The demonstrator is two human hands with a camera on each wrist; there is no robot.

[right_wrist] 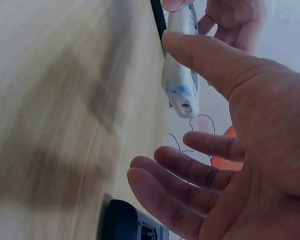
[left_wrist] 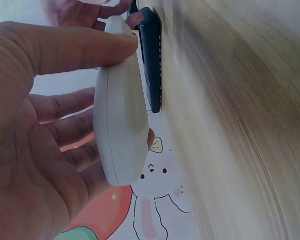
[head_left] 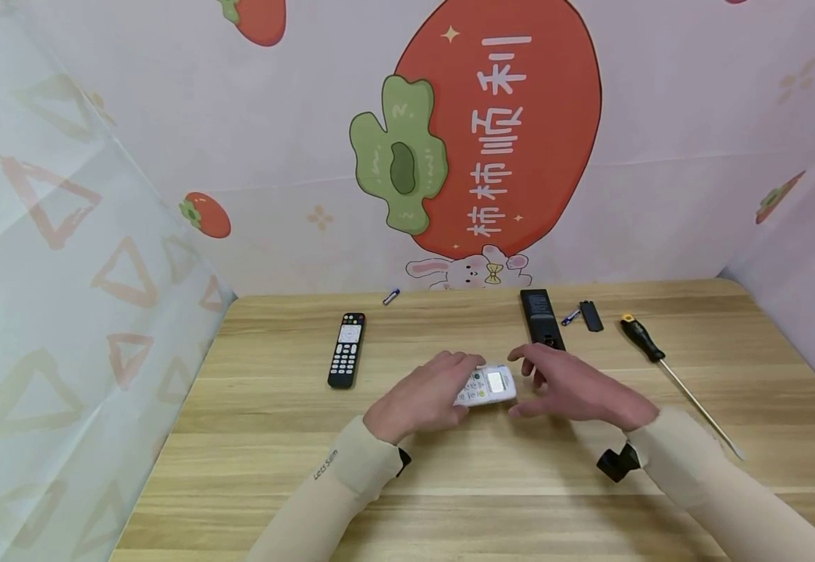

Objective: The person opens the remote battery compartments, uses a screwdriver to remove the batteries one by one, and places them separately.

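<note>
My left hand (head_left: 430,396) grips a white remote control (head_left: 495,382) with a small screen, thumb on one side and fingers on the other. In the left wrist view the remote (left_wrist: 119,115) is seen edge-on, held above the table. Close by its screen end is my right hand (head_left: 567,384), fingers apart and loosely bent. In the right wrist view the right thumb (right_wrist: 190,47) overlaps the remote, whose end (right_wrist: 180,92) has a blue smudge. Just beyond the right hand lies a black remote (head_left: 539,312), back up, with its battery bay exposed.
Another black remote (head_left: 346,351) lies buttons up on the wooden table (head_left: 253,453) at the left. One battery (head_left: 391,297) is by the back edge. A second battery (head_left: 571,317) lies next to a black battery cover (head_left: 591,316). A long screwdriver (head_left: 641,337) is at the right.
</note>
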